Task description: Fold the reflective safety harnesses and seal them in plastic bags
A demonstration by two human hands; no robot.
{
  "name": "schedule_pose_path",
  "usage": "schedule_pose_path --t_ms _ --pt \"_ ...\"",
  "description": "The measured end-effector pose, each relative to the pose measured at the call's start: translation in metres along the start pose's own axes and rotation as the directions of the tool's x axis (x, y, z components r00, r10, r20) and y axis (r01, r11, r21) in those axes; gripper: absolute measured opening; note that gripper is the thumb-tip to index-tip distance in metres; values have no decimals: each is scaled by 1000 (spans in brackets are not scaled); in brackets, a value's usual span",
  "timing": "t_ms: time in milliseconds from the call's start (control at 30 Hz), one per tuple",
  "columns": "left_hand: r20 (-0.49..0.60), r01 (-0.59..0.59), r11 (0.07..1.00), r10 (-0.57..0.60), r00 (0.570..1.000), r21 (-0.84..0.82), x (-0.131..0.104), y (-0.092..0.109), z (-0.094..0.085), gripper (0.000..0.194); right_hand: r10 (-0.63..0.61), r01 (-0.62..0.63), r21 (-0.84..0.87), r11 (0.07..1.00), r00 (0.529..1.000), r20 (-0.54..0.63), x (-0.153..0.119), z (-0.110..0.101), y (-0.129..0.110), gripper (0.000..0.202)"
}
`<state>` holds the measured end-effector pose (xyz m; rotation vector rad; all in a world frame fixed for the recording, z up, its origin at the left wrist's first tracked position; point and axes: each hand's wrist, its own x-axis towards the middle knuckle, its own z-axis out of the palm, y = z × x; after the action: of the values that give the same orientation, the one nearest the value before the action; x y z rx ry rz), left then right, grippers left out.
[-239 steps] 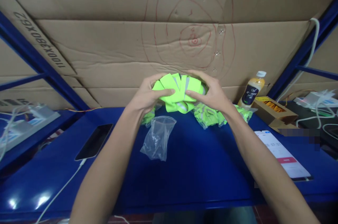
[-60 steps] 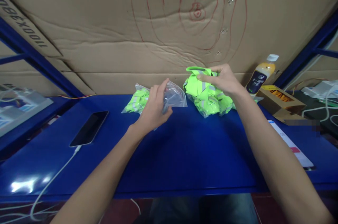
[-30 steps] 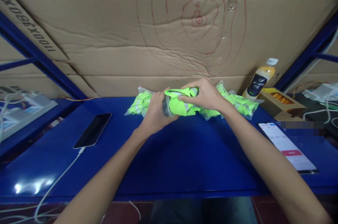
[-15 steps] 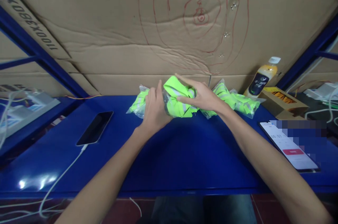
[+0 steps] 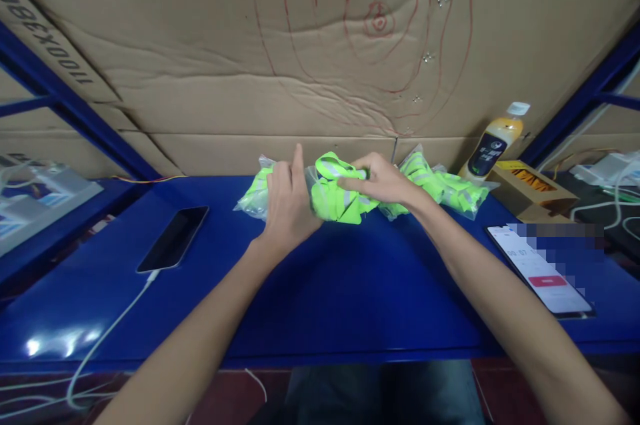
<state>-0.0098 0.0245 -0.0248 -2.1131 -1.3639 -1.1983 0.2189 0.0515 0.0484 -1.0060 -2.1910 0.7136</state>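
A bundle of fluorescent yellow-green reflective fabric with silver-grey bands is held just above the blue tabletop, partly inside a clear plastic bag. My left hand grips the bag's left side, its index finger pointing up and its thumb mostly hidden. From the right, my right hand is closed on the upper part of the fabric, where a loop sticks up. Behind my left hand lies a bagged green bundle. More bagged reflective bundles lie to the right, partly behind my right wrist.
A juice bottle and an open cardboard box stand at the right rear. One phone lies at right; another phone, with a cable plugged in, lies at left. A cardboard sheet backs the blue table.
My right hand's fingers have closed in on the fabric, and its raised loop has been pressed lower. My left hand keeps its hold. The whole view has shifted slightly.
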Motion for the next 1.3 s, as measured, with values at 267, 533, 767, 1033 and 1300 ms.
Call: schedule_pose_path --t_ms 267,533,767,1033,1300 --pt "99 -59 998 59 993 2 -6 9 1 117 -102 110 -241 964 994 45 -1 3 -5 40" --pt "174 -127 983 149 973 -130 -9 14 -2 102 -120 105 -307 946 992 -30 -6 12 -11 49" --pt "1 -62 984 64 998 -164 -4 10 -7 67 -276 258 -164 952 956 -97 -1 13 -12 34" --pt "45 43 996 -39 998 -82 6 9 -16 98 -345 343 -46 938 916 -206 -1 13 -10 24" --pt "290 -31 954 122 949 -300 6 -4 -22 117 -499 484 -137 864 860 -112 -3 18 -8 24"
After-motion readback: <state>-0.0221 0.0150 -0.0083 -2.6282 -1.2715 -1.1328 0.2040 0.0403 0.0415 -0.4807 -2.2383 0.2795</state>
